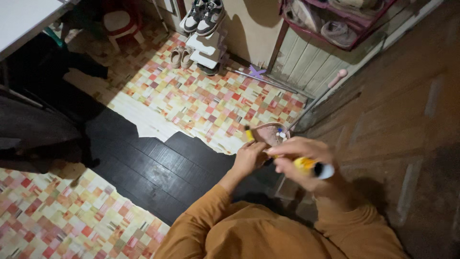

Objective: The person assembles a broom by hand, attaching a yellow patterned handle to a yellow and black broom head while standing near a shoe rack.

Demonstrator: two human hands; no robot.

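A checkered floor covering [201, 103] in pink, yellow and white lies at about eleven o'clock, with a torn edge over dark floorboards [143, 165] at centre. A second patch of it [52, 216] sits at eight o'clock. At twelve o'clock a white shoe rack [207, 48] carries grey-and-white sneakers [203, 17], with beige slippers [180, 56] just beside it. A red-and-white stool [120, 23] stands at eleven o'clock. A hanging organiser with shoes [335, 21] is at one o'clock.
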